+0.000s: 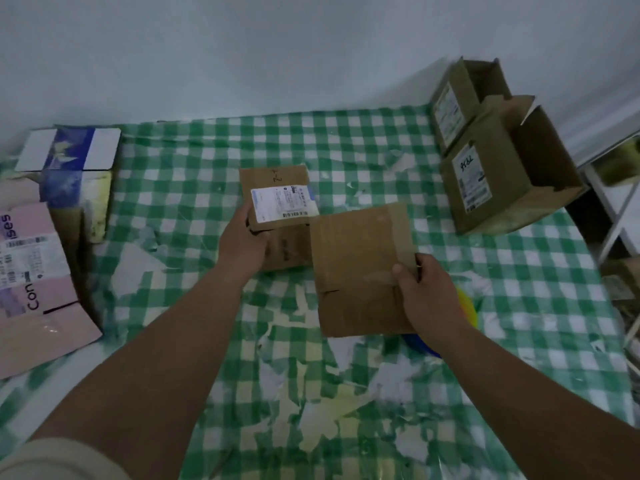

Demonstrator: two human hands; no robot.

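2 hands work at the table's centre. The left hand [242,242] wraps its fingers round the near-left edge of a small brown carton [277,183], which sits just past centre toward 12 o'clock, its white shipping label [284,202] facing up. The right hand [427,296] pinches the right edge of a flat cardboard panel [356,271], thumb on top and fingers beneath. The panel spreads from the carton toward 4 o'clock and seems hinged to it, though the join is unclear.

I judge the cardboard light and stiff across its faces, yet ready to fold along creases and taped seams. Gripping edges near corners, as both hands do, should keep it from buckling. Smooth tape strips could slip under fingers.

Under it lies a checked green-and-white cloth [519,271], worn and flaking. 2 open cartons [491,174] stand at 2 o'clock, and a pink box [52,327] lies at 9 o'clock.
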